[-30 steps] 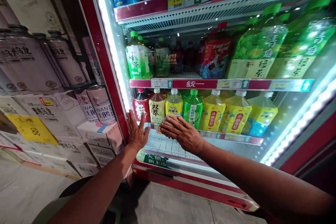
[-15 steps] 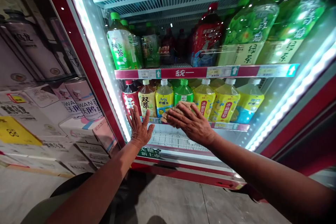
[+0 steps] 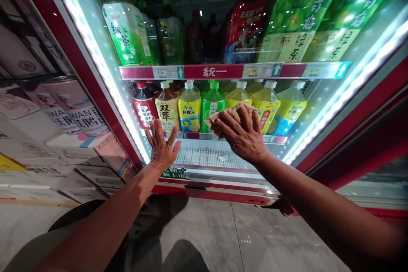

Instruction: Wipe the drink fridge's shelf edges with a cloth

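Observation:
My left hand (image 3: 162,146) is spread flat against the clear front of a lit drinks fridge (image 3: 204,182), holding nothing. Its fingertips lie in front of a cream-labelled bottle (image 3: 165,106). Under the fingers of my right hand (image 3: 244,136) is a crumpled tan cloth (image 3: 234,113), pressed to the same clear front. Behind that cloth, a yellow bottle (image 3: 241,93) is partly hidden, and a green-capped bottle (image 3: 213,101) shows just to its left. Both arms reach forward from the lower corners.
Large green tea bottles (image 3: 296,21) and a red-labelled bottle (image 3: 247,21) stand on the upper shelf, above a price strip (image 3: 219,72). Stacked cartons (image 3: 79,148) and pink cans (image 3: 73,106) are close on the left. Grey floor tiles (image 3: 219,229) lie below.
My right hand and the cloth have slid right across the clear front, from the green-capped bottle toward the yellow ones. My left hand stays nearly in place. The camera view has shifted slightly.

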### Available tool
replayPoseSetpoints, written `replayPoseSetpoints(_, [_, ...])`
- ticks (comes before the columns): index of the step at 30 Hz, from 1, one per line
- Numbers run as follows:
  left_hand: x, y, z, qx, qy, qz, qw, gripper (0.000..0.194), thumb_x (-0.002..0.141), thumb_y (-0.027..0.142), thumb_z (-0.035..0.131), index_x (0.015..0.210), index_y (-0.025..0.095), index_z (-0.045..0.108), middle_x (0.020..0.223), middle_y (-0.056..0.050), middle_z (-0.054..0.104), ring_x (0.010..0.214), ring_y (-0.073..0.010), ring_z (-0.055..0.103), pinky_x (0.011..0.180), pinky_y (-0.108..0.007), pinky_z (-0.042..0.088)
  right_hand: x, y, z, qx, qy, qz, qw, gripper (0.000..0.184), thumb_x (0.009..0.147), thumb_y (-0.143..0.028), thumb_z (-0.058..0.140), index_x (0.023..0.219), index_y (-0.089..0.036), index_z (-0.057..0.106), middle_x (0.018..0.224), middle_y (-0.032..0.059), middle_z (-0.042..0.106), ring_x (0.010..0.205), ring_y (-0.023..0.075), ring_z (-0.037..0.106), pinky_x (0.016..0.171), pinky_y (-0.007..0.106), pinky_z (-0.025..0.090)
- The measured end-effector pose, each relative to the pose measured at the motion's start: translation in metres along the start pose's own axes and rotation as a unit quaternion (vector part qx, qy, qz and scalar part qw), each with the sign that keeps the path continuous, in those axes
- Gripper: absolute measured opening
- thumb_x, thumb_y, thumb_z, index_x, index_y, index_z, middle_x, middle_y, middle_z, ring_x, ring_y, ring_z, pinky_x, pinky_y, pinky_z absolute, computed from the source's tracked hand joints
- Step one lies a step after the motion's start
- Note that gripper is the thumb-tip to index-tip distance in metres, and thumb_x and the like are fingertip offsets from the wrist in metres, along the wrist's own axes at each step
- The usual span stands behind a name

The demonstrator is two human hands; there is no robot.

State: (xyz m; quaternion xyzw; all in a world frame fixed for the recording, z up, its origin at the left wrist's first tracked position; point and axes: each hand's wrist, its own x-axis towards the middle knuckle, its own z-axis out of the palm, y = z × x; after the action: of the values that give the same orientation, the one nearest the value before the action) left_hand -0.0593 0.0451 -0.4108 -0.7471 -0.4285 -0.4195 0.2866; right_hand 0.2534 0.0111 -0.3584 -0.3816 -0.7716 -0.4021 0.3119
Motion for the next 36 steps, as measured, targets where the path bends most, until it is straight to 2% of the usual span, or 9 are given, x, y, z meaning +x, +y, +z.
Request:
replayPoseSetpoints(4, [-0.002,0.010,0.005,-0.013,-0.014,0.004,1.000,0.091,0.092,0.028,0.064,0.160,0.041,0.005,0.169,-0.006,-0.023,0.157,-0.0388,-0.014,0.120,-0.072,0.001,-0.034,0.001,0.002,-0.003,-0.022,-0.020,1.000,0.076,0.094,-0.019,0.058,0.161,-0.034,0.026,0.165,-0.0069,0.037,0.160,0.0265,0.000,0.131,0.058,0.000])
replayPoseSetpoints(7, [-0.005,0.013,0.008,-0.020,-0.022,-0.008,1.000,0.090,0.092,0.030,0.064,0.160,0.041,0.007,0.168,-0.005,-0.025,0.156,-0.0396,-0.015,0.120,-0.073,0.000,-0.035,0.011,-0.002,-0.004,-0.040,-0.024,0.999,0.075,0.095,-0.020,0.057,0.160,-0.037,0.025,0.165,-0.0087,0.037,0.160,0.0261,0.004,0.131,0.058,0.003])
replayPoseSetpoints(11, [-0.008,0.012,0.010,-0.024,-0.042,-0.029,0.998,0.089,0.090,0.031,0.066,0.159,0.042,0.012,0.167,-0.004,-0.028,0.155,-0.0419,-0.016,0.119,-0.074,0.000,-0.021,0.025,-0.006,-0.032,-0.053,0.065,0.996,0.068,0.097,-0.032,0.056,0.159,-0.042,0.029,0.168,-0.0077,0.031,0.159,0.0357,0.004,0.127,0.069,0.003])
replayPoseSetpoints(13, [-0.008,0.011,0.010,-0.035,-0.043,-0.033,0.998,0.090,0.090,0.030,0.067,0.159,0.043,0.011,0.167,-0.004,-0.027,0.155,-0.0425,-0.016,0.118,-0.075,-0.001,-0.028,0.023,-0.002,-0.041,-0.060,0.094,0.993,0.065,0.097,-0.035,0.057,0.157,-0.044,0.033,0.168,-0.0084,0.030,0.159,0.0370,0.001,0.126,0.071,0.003])
replayPoseSetpoints(18, [-0.007,0.011,0.009,-0.059,-0.043,-0.019,0.997,0.095,0.089,0.032,0.067,0.160,0.044,0.006,0.168,-0.004,-0.027,0.155,-0.0424,-0.018,0.117,-0.075,-0.004,-0.064,0.016,0.003,-0.072,-0.049,0.065,0.994,0.060,0.097,-0.037,0.056,0.155,-0.041,0.040,0.166,-0.0087,0.035,0.160,0.0310,-0.006,0.129,0.063,0.003])
replayPoseSetpoints(24, [-0.007,0.011,0.012,-0.085,-0.032,-0.012,0.996,0.095,0.088,0.037,0.067,0.162,0.042,0.007,0.168,-0.002,-0.028,0.154,-0.0417,-0.021,0.116,-0.074,-0.011,-0.057,0.041,-0.006,-0.115,-0.035,0.152,0.981,0.058,0.097,-0.040,0.052,0.155,-0.036,0.042,0.169,-0.0037,0.029,0.158,0.0356,-0.012,0.126,0.070,0.004])
replayPoseSetpoints(27, [-0.007,0.009,0.016,-0.082,-0.033,-0.003,0.996,0.097,0.087,0.038,0.067,0.162,0.040,0.005,0.168,-0.005,-0.029,0.154,-0.0419,-0.024,0.114,-0.075,-0.012,-0.080,0.045,-0.001,-0.117,-0.021,0.178,0.977,0.064,0.095,-0.038,0.052,0.158,-0.032,0.038,0.171,0.0006,0.022,0.157,0.0378,-0.015,0.123,0.074,0.007])
replayPoseSetpoints(31, [-0.008,0.008,0.017,-0.082,-0.031,-0.002,0.996,0.093,0.089,0.040,0.063,0.162,0.040,0.005,0.167,-0.005,-0.030,0.154,-0.0413,-0.025,0.112,-0.076,-0.011,-0.110,0.053,-0.001,-0.119,-0.005,0.160,0.980,0.072,0.094,-0.036,0.053,0.161,-0.030,0.028,0.173,0.0036,0.013,0.157,0.0388,-0.016,0.121,0.076,0.013])
replayPoseSetpoints(36, [-0.008,0.007,0.017,-0.085,-0.036,-0.005,0.996,0.088,0.092,0.043,0.059,0.162,0.042,0.005,0.167,-0.003,-0.030,0.154,-0.0389,-0.026,0.113,-0.075,-0.012,-0.099,0.089,-0.017,-0.124,0.007,0.198,0.972,0.070,0.095,-0.036,0.049,0.161,-0.025,0.028,0.174,0.0072,0.009,0.156,0.0387,-0.019,0.120,0.077,0.011])
